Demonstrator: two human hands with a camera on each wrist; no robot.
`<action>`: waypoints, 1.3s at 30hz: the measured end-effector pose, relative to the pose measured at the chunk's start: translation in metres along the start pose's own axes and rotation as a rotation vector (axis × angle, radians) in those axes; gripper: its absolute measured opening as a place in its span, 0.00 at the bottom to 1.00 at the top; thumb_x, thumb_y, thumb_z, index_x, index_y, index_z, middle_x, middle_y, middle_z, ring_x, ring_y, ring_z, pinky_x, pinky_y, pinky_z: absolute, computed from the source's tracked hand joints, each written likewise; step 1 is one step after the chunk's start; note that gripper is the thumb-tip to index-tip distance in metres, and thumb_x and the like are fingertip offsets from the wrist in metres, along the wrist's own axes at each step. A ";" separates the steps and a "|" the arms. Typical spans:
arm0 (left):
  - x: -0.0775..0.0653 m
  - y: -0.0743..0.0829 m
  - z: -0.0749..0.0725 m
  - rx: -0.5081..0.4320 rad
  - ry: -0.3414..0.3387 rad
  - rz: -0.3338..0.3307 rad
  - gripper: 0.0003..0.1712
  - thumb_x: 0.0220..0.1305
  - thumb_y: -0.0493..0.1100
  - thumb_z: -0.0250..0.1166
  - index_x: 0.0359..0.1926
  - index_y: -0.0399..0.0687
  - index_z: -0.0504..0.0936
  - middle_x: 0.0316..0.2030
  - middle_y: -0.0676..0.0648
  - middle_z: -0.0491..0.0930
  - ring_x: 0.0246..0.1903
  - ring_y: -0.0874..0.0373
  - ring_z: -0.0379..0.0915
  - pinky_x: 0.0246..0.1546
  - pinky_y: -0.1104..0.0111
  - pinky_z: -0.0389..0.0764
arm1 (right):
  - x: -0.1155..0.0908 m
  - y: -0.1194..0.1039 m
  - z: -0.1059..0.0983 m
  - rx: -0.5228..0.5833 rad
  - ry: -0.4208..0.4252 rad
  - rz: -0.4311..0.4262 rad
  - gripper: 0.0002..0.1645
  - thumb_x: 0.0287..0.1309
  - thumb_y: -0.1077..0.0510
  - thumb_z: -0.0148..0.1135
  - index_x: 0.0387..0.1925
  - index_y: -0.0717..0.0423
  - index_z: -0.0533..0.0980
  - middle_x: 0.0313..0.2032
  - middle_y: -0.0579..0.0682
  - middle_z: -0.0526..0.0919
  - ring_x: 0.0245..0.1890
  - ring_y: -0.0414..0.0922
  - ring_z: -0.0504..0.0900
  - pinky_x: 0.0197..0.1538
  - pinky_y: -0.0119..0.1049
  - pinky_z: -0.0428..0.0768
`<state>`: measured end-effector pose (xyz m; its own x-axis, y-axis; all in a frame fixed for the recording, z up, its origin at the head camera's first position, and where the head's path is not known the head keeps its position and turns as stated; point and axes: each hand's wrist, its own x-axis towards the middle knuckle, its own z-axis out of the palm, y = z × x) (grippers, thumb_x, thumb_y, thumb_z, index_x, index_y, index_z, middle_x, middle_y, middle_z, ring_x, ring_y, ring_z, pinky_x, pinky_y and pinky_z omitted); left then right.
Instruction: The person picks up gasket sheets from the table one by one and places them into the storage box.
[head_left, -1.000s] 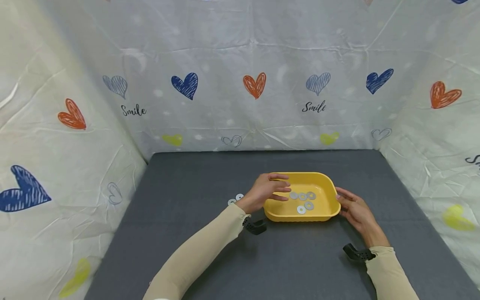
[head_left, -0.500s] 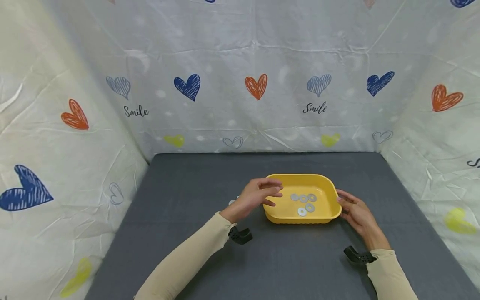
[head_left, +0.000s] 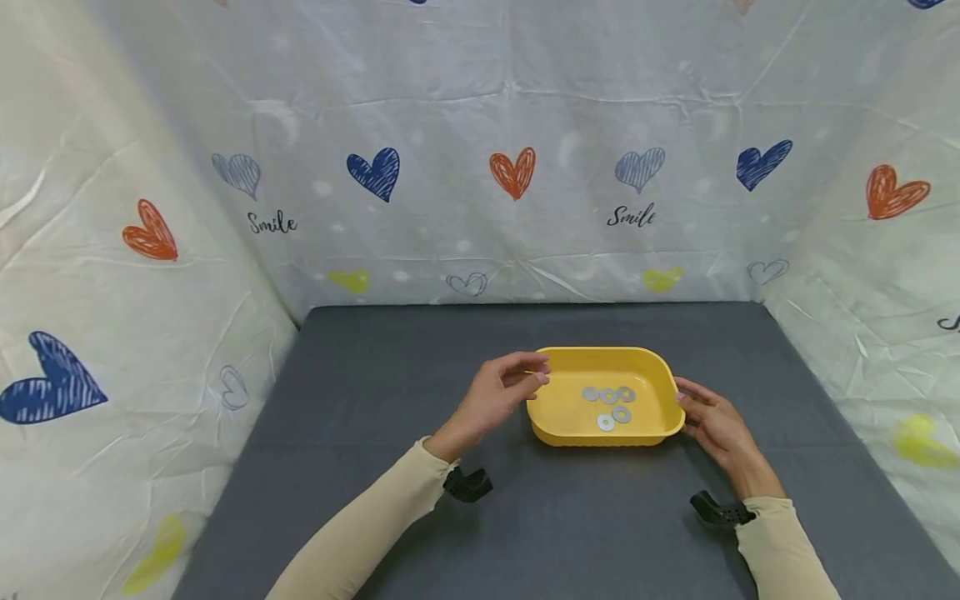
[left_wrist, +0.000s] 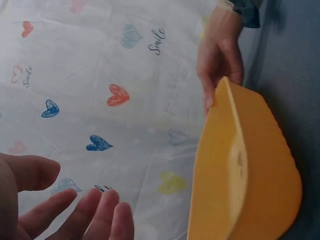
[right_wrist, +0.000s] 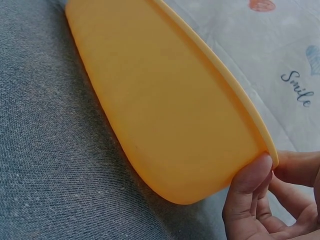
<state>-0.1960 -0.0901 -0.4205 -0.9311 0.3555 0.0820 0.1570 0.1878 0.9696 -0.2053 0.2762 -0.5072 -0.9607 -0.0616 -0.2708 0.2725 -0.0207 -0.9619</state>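
Sheeting (head_left: pixel 67 283), off-white and creased, hangs along the left side, printed with a red-orange heart (head_left: pixel 150 233) above a larger dark blue heart (head_left: pixel 52 383). It meets a pale grey far backdrop (head_left: pixel 442 225) bearing a row of blue and orange hearts and, twice, the black word "Smile" (head_left: pixel 272 222). Nearer spreads a dark grey, fabric-covered tabletop (head_left: pixel 390 375).

From the near left reaches a long beige sleeve (head_left: pixel 352 533), ending at a black wrist-worn device (head_left: pixel 468 485). The person's left hand (head_left: pixel 495 400) hovers just beside the left end of a yellow, round-cornered plastic tray (head_left: pixel 570 427). Its grip is released, the fingers parted and slightly bent; the left wrist view shows the fingertips apart from the tray.

The tray stands upright on the right half of the tabletop, long side toward the person. On its floor lie five flat, silvery-grey ring washers (head_left: pixel 602 397): three in a loose far row, two nearer.

At the tray's right end, the right hand (head_left: pixel 718 425) has its grip closed around the rim, thumb and fingers pinching the edge. A second black device (head_left: pixel 722 510) and a matching beige cuff (head_left: pixel 783 546) follow at near right, beside heart-printed right-hand sheeting (head_left: pixel 877 333).
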 end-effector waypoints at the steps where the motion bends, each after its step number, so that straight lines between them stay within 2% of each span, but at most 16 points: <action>1: -0.002 -0.001 0.000 0.026 0.018 0.018 0.20 0.67 0.48 0.64 0.59 0.54 0.79 0.53 0.47 0.82 0.52 0.54 0.81 0.50 0.62 0.84 | 0.000 0.000 0.000 0.004 -0.003 0.001 0.40 0.69 0.50 0.57 0.76 0.55 0.54 0.46 0.30 0.79 0.44 0.33 0.81 0.43 0.32 0.82; 4: -0.008 -0.007 -0.003 0.103 0.072 0.071 0.19 0.68 0.48 0.64 0.58 0.56 0.80 0.51 0.49 0.83 0.50 0.56 0.81 0.51 0.64 0.83 | 0.000 -0.001 -0.001 0.012 -0.010 0.002 0.41 0.69 0.50 0.58 0.76 0.56 0.53 0.46 0.30 0.79 0.44 0.33 0.81 0.44 0.32 0.82; 7: -0.013 -0.014 -0.006 0.170 0.126 0.113 0.16 0.68 0.48 0.64 0.56 0.56 0.81 0.48 0.53 0.83 0.47 0.59 0.80 0.52 0.61 0.81 | 0.000 -0.001 0.000 0.018 -0.009 0.000 0.41 0.69 0.49 0.58 0.75 0.56 0.54 0.46 0.31 0.79 0.44 0.33 0.81 0.43 0.31 0.82; 10: -0.016 -0.023 -0.011 0.211 0.170 0.131 0.16 0.67 0.48 0.65 0.54 0.55 0.81 0.48 0.54 0.82 0.48 0.60 0.78 0.54 0.55 0.80 | 0.000 -0.001 0.000 0.017 -0.009 0.001 0.40 0.69 0.50 0.57 0.75 0.55 0.54 0.47 0.31 0.79 0.44 0.33 0.81 0.43 0.31 0.82; 13: -0.019 -0.033 -0.015 0.264 0.211 0.131 0.15 0.67 0.49 0.65 0.54 0.56 0.81 0.48 0.55 0.82 0.49 0.60 0.77 0.55 0.54 0.79 | 0.000 -0.001 0.000 0.027 -0.004 0.008 0.38 0.70 0.51 0.57 0.75 0.54 0.56 0.47 0.31 0.80 0.44 0.33 0.82 0.43 0.31 0.82; 16: -0.021 -0.041 -0.019 0.313 0.237 0.143 0.16 0.66 0.47 0.66 0.53 0.55 0.81 0.48 0.53 0.81 0.50 0.57 0.77 0.56 0.52 0.79 | 0.000 0.000 0.000 0.032 -0.002 0.011 0.37 0.70 0.51 0.57 0.74 0.53 0.57 0.47 0.32 0.80 0.44 0.34 0.82 0.42 0.31 0.83; 20: -0.021 -0.053 -0.026 0.336 0.252 0.160 0.16 0.66 0.44 0.66 0.53 0.49 0.82 0.48 0.45 0.82 0.49 0.51 0.78 0.54 0.48 0.78 | -0.001 0.001 -0.002 0.018 -0.003 0.010 0.38 0.70 0.50 0.56 0.75 0.54 0.55 0.47 0.31 0.79 0.44 0.34 0.82 0.43 0.31 0.83; 28: -0.016 -0.075 -0.041 0.361 0.306 0.125 0.17 0.64 0.43 0.68 0.52 0.44 0.83 0.44 0.40 0.82 0.46 0.42 0.77 0.51 0.45 0.77 | 0.000 0.000 -0.001 0.029 0.002 0.004 0.36 0.70 0.51 0.56 0.74 0.53 0.57 0.48 0.32 0.79 0.44 0.34 0.82 0.42 0.31 0.83; 36: -0.017 -0.091 -0.059 0.439 0.336 0.092 0.19 0.60 0.41 0.70 0.52 0.42 0.84 0.41 0.40 0.82 0.44 0.46 0.77 0.49 0.49 0.78 | 0.001 0.000 -0.002 0.035 -0.007 0.013 0.38 0.69 0.50 0.58 0.74 0.53 0.57 0.47 0.33 0.80 0.43 0.35 0.82 0.42 0.31 0.83; 39: -0.017 -0.096 -0.063 0.481 0.327 0.050 0.20 0.59 0.42 0.71 0.53 0.43 0.84 0.41 0.40 0.82 0.44 0.47 0.78 0.50 0.50 0.76 | 0.002 0.001 -0.003 0.024 -0.004 0.014 0.38 0.69 0.49 0.58 0.74 0.52 0.57 0.48 0.33 0.80 0.43 0.35 0.82 0.42 0.31 0.83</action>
<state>-0.2160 -0.1722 -0.5008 -0.9600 0.0881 0.2657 0.2641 0.5997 0.7554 -0.2068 0.2793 -0.5086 -0.9566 -0.0664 -0.2836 0.2868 -0.0441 -0.9570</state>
